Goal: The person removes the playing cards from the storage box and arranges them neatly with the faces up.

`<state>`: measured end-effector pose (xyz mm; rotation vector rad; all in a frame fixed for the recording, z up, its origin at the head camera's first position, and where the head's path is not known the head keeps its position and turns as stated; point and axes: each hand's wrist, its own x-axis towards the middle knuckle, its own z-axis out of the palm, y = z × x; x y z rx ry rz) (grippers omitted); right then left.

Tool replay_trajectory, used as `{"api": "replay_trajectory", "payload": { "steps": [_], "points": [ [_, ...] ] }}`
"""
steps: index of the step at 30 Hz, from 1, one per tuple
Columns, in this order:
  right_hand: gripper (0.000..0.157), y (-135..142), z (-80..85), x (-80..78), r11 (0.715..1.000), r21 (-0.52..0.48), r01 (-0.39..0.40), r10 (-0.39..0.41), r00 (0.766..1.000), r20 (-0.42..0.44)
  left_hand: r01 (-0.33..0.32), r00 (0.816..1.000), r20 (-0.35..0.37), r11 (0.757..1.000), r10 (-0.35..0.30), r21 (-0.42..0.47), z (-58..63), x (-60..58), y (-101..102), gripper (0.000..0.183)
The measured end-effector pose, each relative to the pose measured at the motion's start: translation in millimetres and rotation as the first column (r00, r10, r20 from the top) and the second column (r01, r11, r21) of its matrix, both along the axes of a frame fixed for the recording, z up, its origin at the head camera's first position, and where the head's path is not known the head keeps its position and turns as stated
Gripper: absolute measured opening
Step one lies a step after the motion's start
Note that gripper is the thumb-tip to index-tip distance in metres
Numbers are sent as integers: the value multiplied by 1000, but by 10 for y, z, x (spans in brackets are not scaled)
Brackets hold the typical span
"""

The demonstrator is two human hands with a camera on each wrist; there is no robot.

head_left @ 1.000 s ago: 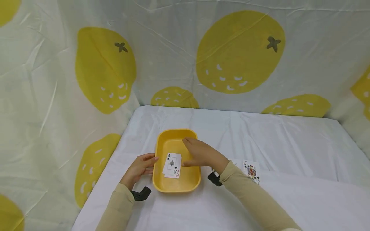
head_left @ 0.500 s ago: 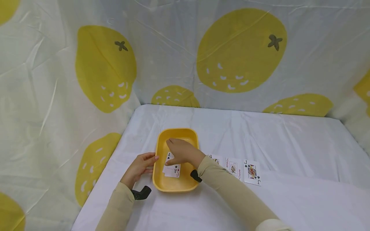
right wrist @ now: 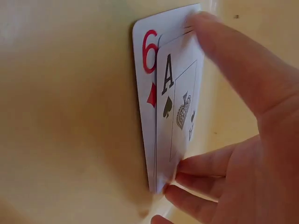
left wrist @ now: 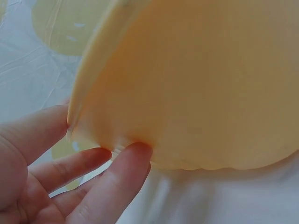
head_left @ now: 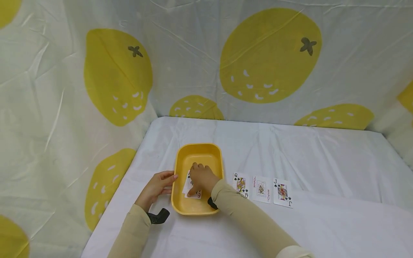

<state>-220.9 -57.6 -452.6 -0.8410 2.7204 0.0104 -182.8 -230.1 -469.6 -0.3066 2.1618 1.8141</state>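
Observation:
A yellow plastic tray (head_left: 184, 207) lies on the white-covered table. At its left side my left hand (head_left: 157, 187) holds the wall; the left wrist view has the thumb at the rim and fingertips against the outside of the tray (left wrist: 201, 93). Inside is a small stack of playing cards (head_left: 186, 187). My right hand (head_left: 201, 180) reaches over them from the right. Close up in the right wrist view, an ace of spades (right wrist: 175, 135) overlaps a six of diamonds (right wrist: 146, 93). The thumb is at one end of the stack, the other fingertips at the opposite end.
To the right of the tray lie a queen of spades (head_left: 240, 183), a joker (head_left: 261, 190) and a jack of spades (head_left: 282, 192), face up in a row. A lemon-print curtain (head_left: 187, 64) stands behind the table and along its left side.
My right hand has moved left and down onto the cards in the tray, its fingers drawing in around them. The row of cards at right came into fuller view. The left hand stays put.

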Motion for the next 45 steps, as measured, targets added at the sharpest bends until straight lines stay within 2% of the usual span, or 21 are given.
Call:
{"api": "replay_trajectory", "payload": {
  "steps": [2, 11, 17, 24, 34, 39, 45],
  "points": [
    [87, -6, -11, 6, 1000, 10, 12, -12, 1000, -3, -3, 1000, 0, 1000, 3, -7, -2, 0, 3, 46],
    [68, -32, 6, -5, 1000, 16, -2, 2, 1000, -10, 1, 1000, -2, 1000, -1, 9, -3, -6, -6, 47],
    [66, -10, 32, -15, 1000, 4, -9, 9, 1000, -18, 8, 1000, -1, 1000, -8, 24, -3, -19, -2, 44],
    [69, 37, 191, -43, 999, -35, -7, 7, 1000, -16, 23, 1000, -4, 999, -23, 25, 7, -26, 1, 49],
    [77, 147, 456, -94, 997, -73, 1, 3, 998, 58, 18, 1000, -1, 1000, -18, 17, 23, -11, 3, 44],
    [77, 283, 586, -92, 994, -111, 1, 6, 998, 70, 16, 1000, 3, 1000, -16, 8, 55, 7, 13, 43],
    [80, 536, 685, -112, 990, -144, 5, -1, 999, 33, 13, 1000, 4, 1000, -13, 9, 12, 1, 2, 42]
  ]
}}
